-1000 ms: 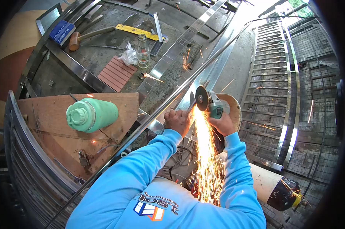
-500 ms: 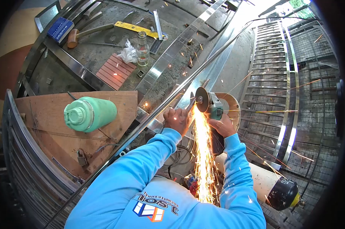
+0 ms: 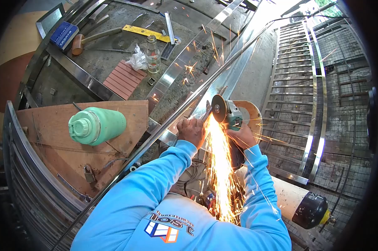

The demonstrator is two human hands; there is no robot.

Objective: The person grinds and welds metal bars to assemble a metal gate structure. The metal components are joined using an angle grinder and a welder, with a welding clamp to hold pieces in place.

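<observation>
My right hand (image 3: pixel 242 137) grips a teal angle grinder (image 3: pixel 233 115). Its disc (image 3: pixel 218 108) presses on a shiny flat steel strip (image 3: pixel 222 85), and a thick stream of orange sparks (image 3: pixel 218 167) pours back toward my blue sleeves. My left hand (image 3: pixel 191 131) is closed on the grinder's side handle beside the disc, just right of a long polished steel tube (image 3: pixel 155 133) that runs diagonally across the view. A round wooden block (image 3: pixel 252 113) lies behind the grinder.
A green flask (image 3: pixel 97 124) lies on a plywood board (image 3: pixel 51 125) at left. Farther back are a glass bottle (image 3: pixel 153 49), a wooden mallet (image 3: pixel 88 39), a yellow level (image 3: pixel 149 33) and a red tile (image 3: pixel 123 80). Steel ladder frames (image 3: pixel 297 83) lie at right; a cylinder (image 3: pixel 299 203) sits lower right.
The grinder and both hands have shifted slightly up and left along the strip. More sparks now fly forward over the strip and the far work surface.
</observation>
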